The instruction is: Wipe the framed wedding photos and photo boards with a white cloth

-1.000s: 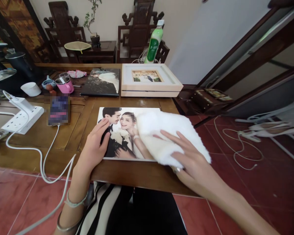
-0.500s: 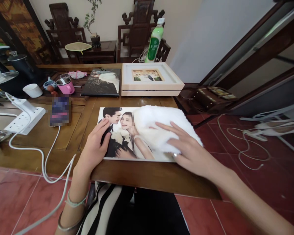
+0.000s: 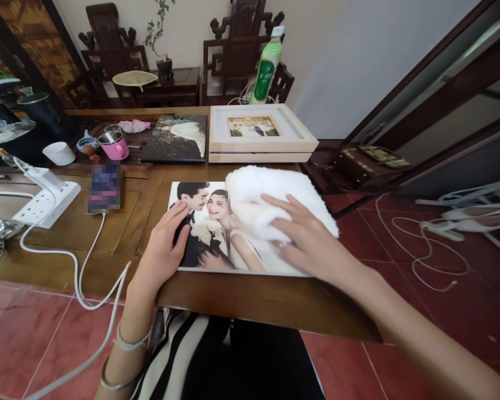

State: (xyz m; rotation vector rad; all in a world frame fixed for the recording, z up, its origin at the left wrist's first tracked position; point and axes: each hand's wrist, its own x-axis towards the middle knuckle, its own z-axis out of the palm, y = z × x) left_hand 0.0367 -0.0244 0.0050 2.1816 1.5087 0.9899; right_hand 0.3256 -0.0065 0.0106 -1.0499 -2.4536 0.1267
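A wedding photo panel (image 3: 208, 244) lies flat near the table's front edge, showing a couple in black and white clothes. My left hand (image 3: 166, 236) rests on its left edge, fingers stretched out and thumb apart. On the right part of the panel lies a fluffy white cloth (image 3: 283, 189), which hides much of that side. My right hand (image 3: 306, 233) grips the cloth from above, its index finger extended over it and other fingers bent into it.
Behind the panel are a light wooden picture frame (image 3: 262, 145) and a dark photo album (image 3: 166, 147). To the left are a phone (image 3: 105, 189) on a white cable, a power strip (image 3: 52, 203), a pink mug (image 3: 115, 149) and a white cup (image 3: 59, 154). A green bottle (image 3: 266, 72) stands at the back.
My right hand has moved away from me and slightly left, taking the white cloth along. More of the panel's lower right shows. My left hand stays on the panel's left edge.
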